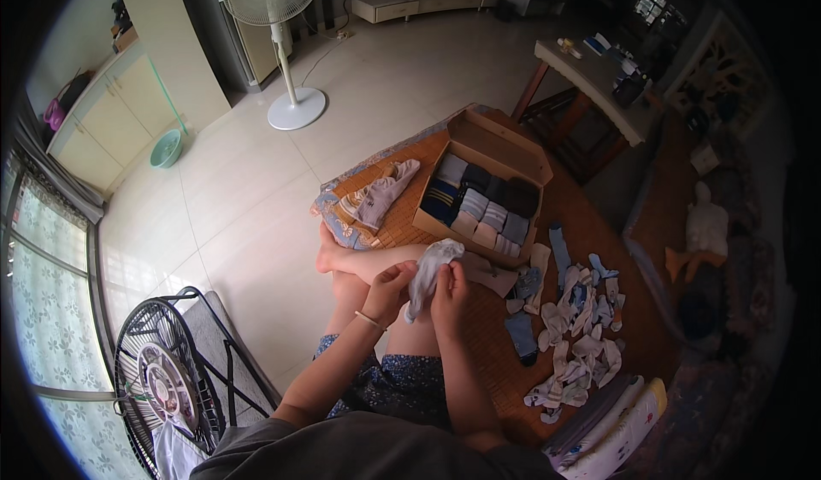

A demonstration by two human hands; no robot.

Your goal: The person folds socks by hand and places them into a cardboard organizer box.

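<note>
A light grey-white sock (431, 274) is stretched upright between my two hands, above my bent legs. My left hand (389, 291) grips its left edge, a pale bangle on that wrist. On its right edge is my right hand (449, 294), fingers curled on the fabric. Just beyond stands an open cardboard box (428, 226) holding rolled socks (473, 203) in rows, dark and pale. To the right lies a loose pile of pale and blue socks (584, 326). A blue sock with a dark end (521, 337) rests apart, nearer my leg. Left of the box are several loose socks (378, 201).
Everything lies on a woven brown mat (494, 345) over a seat. Folded padded cloths (609, 425) are at the near right. A pedestal fan (297, 108) and a green basin (166, 149) stand on the tiled floor. A black round-backed chair (168, 384) is at lower left, a table (596, 79) at upper right.
</note>
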